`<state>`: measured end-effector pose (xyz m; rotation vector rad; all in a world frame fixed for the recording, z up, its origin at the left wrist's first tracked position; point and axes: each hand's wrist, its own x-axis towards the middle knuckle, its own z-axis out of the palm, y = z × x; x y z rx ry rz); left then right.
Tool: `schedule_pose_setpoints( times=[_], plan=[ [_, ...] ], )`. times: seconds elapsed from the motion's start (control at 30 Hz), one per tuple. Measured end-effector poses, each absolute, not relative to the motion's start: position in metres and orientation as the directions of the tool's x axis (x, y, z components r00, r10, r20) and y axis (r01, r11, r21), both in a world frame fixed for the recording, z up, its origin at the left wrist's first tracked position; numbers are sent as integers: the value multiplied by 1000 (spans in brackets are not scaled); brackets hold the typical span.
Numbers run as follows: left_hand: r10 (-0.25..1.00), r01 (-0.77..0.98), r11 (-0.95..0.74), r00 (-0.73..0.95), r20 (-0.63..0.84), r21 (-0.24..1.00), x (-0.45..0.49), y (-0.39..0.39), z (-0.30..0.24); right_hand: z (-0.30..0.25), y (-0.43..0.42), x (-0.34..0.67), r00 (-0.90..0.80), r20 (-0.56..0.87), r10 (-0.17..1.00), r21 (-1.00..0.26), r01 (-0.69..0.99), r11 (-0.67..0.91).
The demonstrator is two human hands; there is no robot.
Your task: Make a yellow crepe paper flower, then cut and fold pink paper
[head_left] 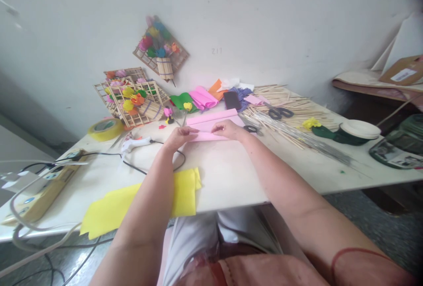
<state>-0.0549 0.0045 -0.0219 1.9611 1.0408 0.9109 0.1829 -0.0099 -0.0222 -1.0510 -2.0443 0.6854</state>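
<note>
A pink sheet of crepe paper (211, 123) lies on the table in front of me, its far edge rolled or folded over. My left hand (180, 138) pinches the near edge of the paper at its left end. Farther right along that edge, my right hand (228, 130) is closed on the paper with bent fingers. Black-handled scissors (251, 129) lie just beyond the paper's right end. Yellow crepe paper (184, 193) rests beneath my left forearm and overhangs the table's front edge.
On the left are a white glue gun (135, 144), yellow tape (105, 129) and a power strip (49, 189) with cables. Finished flower panels (142, 103) lean near the wall. Bamboo sticks (297, 112), wires (304, 138), more scissors (280, 113) and a jar (401, 143) stand or lie right.
</note>
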Motion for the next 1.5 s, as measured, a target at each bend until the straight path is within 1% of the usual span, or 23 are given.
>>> schedule_pose_setpoints(
  times=[0.5,0.87,1.03,1.33,1.5],
  plan=[
    [861,328,-457,397,318,827,-53,7,-24,-22,-11,182,-374,379,847,-734,435,521],
    [832,329,-522,398,386,787,-54,11,-26,-22,-10,182,-381,373,846,-737,433,520],
    [835,368,-526,396,382,767,-54,10,-25,-20,-13,181,-374,368,851,-746,428,511],
    [836,406,-533,390,386,743,-53,7,-22,-19,-13,182,-384,384,840,-721,443,532],
    [857,403,-489,387,341,774,-53,5,-21,-18,-15,182,-377,387,841,-719,448,532]
  ],
)
